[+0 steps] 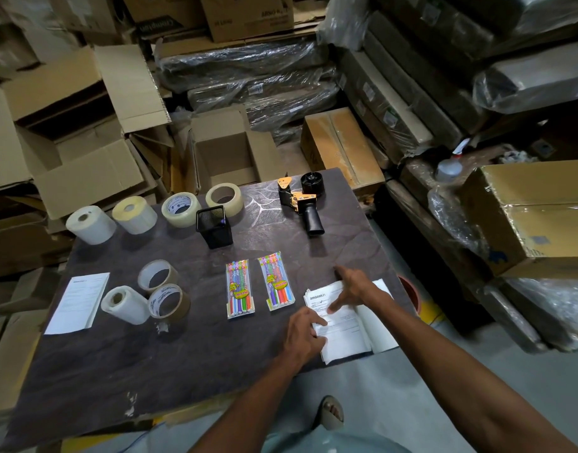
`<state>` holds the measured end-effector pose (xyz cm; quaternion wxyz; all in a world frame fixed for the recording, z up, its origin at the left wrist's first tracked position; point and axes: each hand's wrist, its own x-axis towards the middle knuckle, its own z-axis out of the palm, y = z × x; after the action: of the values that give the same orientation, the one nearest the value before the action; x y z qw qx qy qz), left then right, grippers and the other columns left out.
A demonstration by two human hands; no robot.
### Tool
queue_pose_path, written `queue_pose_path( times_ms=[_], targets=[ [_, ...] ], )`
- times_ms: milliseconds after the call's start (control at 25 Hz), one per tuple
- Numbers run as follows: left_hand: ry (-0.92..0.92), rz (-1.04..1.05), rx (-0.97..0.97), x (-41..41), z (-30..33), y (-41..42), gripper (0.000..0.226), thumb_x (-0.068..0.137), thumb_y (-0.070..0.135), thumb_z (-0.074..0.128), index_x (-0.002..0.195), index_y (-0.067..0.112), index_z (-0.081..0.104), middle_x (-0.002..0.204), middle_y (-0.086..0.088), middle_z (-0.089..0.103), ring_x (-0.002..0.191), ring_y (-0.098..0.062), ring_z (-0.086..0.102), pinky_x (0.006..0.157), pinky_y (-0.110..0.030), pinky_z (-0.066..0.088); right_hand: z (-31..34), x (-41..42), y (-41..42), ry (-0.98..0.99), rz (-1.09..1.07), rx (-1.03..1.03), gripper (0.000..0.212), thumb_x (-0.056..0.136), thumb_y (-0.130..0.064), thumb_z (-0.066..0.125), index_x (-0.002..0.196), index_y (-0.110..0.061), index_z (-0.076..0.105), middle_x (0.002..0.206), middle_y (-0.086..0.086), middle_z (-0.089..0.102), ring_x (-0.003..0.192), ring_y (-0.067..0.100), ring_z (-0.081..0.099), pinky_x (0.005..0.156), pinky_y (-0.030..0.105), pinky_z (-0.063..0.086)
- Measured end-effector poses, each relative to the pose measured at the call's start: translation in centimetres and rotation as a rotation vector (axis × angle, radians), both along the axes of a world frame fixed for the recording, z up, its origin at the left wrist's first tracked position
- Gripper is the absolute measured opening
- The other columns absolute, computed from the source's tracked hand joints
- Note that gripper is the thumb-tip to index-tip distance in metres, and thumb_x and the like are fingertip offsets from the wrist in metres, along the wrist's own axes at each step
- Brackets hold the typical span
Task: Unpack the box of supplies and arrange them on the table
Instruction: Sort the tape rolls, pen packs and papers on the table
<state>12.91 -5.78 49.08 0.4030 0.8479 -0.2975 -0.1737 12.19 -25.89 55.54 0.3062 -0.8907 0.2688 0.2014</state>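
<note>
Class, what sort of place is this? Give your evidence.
Probably a warehouse packing room: stacked brown cardboard boxes, plastic-wrapped bundles, and an orange-and-black tape dispenser on the dark table.

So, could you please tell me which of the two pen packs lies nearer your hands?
The right pen pack, beside the invoice papers; the left pack lies farther away.

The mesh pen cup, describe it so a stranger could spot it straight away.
On the dark table, look along the far row of tape rolls. The mesh pen cup stands just in front of the two clear rolls there; it is the only black, square, open-topped container.
</note>
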Motion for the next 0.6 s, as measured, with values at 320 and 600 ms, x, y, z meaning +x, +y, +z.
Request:
queue_pose_path(
  times_ms=[320, 600],
  targets=[
    [-0.008, -0.002, -0.026, -0.4, 0.1, 0.3, 0.025, 0.061, 0.008, 0.079, 0.083, 0.018, 0.076, 0.095, 0.008, 0.062, 0.064, -0.009, 0.058, 0.059, -0.024, 0.054, 0.1, -1.3, -0.2, -0.125, -0.091, 0.118, 0.111, 0.058, -0.023, 0.097, 0.152, -0.022, 0.038, 0.144, 0.008, 0.054, 0.127, 0.027, 0.055, 0.104, 0.037, 0.049],
    [0.061, 0.089, -0.144, -1.9, 0.0, 1.2, 0.023, 0.068, 0.006, 0.077, 0.087, 0.019, 0.075, 0.1, 0.012, 0.064, 0.069, -0.012, 0.062, 0.061, -0.018, 0.053, -1.2, -7.3, 1.7, -0.303, -0.139, 0.243, 0.09, 0.08, -0.012, 0.07, 0.155, -0.031, 0.025, 0.135, 0.003, 0.058, 0.114, 0.022, 0.06, 0.095, 0.037, 0.055]
  ],
)
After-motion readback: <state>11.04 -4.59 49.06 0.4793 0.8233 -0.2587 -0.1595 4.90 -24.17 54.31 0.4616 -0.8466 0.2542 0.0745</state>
